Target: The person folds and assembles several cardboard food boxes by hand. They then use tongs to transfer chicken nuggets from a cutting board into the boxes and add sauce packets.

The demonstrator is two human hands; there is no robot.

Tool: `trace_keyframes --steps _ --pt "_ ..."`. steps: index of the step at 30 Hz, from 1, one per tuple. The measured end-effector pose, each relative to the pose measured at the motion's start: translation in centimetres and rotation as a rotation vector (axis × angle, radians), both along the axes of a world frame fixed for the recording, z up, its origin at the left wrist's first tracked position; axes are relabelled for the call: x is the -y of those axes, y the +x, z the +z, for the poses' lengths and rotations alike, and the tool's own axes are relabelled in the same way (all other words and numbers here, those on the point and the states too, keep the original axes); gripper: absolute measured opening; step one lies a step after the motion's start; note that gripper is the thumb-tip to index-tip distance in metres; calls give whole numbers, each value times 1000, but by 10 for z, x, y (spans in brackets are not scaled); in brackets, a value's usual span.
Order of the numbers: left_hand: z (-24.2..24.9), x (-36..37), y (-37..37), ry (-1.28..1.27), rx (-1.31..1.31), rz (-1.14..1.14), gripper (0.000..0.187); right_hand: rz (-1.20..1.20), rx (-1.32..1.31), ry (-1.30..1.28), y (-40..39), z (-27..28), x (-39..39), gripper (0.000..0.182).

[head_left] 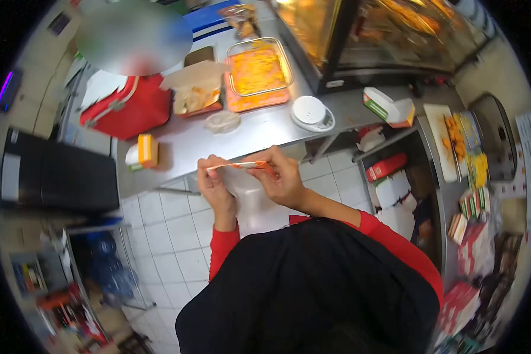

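Note:
Both hands are raised in front of the body, just off the near edge of the steel counter [177,154]. Between them is a thin orange-and-white flat piece [242,164], seen nearly edge-on, perhaps a flattened food carton. My left hand [216,183] pinches its left end. Around its right end, my right hand [280,179] closes its fingers and thumb. Something pale and translucent [251,203] shows below the hands; its kind cannot be made out. A small orange-and-white carton [143,151] stands on the counter to the left.
A wire basket [289,68] of yellow food sits on a pink tray, beside an open box [205,109]. A white kitchen scale [312,113] and open carton [389,107] lie right. A red bag [130,109] stands left; a glass display case [336,53] rises behind.

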State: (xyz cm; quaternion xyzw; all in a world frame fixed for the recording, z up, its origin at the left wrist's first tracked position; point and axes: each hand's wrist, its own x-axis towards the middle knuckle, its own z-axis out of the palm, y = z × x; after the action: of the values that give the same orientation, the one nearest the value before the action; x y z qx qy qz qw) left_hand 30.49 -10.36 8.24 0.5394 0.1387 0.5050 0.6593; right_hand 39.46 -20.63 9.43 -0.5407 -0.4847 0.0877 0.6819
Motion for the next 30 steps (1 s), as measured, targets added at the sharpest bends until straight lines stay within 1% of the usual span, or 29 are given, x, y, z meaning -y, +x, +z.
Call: trace_keyframes --steps 3,5,7,9,10,13,14,15,16,17,18,19,20,21,22,23,24,25,26,27,28,29,30 --pt "-4 -20 -4 199 -112 -6 33 -26 -188 -149 1 5 3 13" --pt "-16 -23 -6 262 -325 108 32 -147 -97 -148 3 1 1 13" --pt "-18 -26 3 176 -274 -113 35 -226 -52 -116 7 -1 1 14" --pt "-9 -26 14 56 -258 -348 38 -277 -131 -103 12 -4 1 11" --pt "-18 -27 18 170 -287 -337 37 -292 -165 -88 17 -5 2 10" --pt "-46 -39 11 217 -571 -459 33 -191 -71 -236 45 -8 21 15" --pt "-67 -54 7 260 -656 -365 24 -395 278 -273 63 -14 33 19" --pt "-67 -62 7 226 -615 -244 21 -588 629 -309 87 -22 50 22" --pt "-67 -72 7 192 -574 -120 17 -628 671 -427 116 -25 75 30" --pt "-76 -94 0 196 -538 45 15 -622 725 -642 156 -33 103 35" --pt "-71 -109 -4 149 -454 178 18 -757 794 -895 194 -43 128 45" --pt "-79 -138 -16 138 -469 318 22 -842 709 -1080 218 -31 151 52" --pt "-62 -140 -18 -8 -429 449 31 -984 770 -1068 248 -54 179 55" --pt "-59 -147 -20 -22 -405 533 34 -936 812 -1154 284 -70 204 58" --pt "-58 -157 -25 -38 -379 624 37 -923 819 -1174 297 -70 222 57" --pt "-58 -168 -34 -55 -354 724 40 -885 791 -1361 307 -73 234 63" --pt "-64 -179 -43 -60 -401 747 40 -889 910 -1582 319 -82 245 61" --pt "-78 -196 -52 -66 -447 785 43 -850 906 -1698 321 -80 247 52" --pt "-116 -230 -68 -66 -495 800 43 -815 1036 -1703 332 -95 263 41" --pt "-144 -256 -88 -70 -547 823 44 -803 1121 -1813 341 -103 268 30" --pt "-128 -225 -78 75 -296 808 41 -794 1230 -1902 340 -101 271 23" --pt "-147 -245 -89 -129 -457 868 38 -880 1192 -1569 345 -106 282 21" --pt "-150 -248 -93 -137 -528 897 38 -896 1165 -1233 351 -112 293 20"
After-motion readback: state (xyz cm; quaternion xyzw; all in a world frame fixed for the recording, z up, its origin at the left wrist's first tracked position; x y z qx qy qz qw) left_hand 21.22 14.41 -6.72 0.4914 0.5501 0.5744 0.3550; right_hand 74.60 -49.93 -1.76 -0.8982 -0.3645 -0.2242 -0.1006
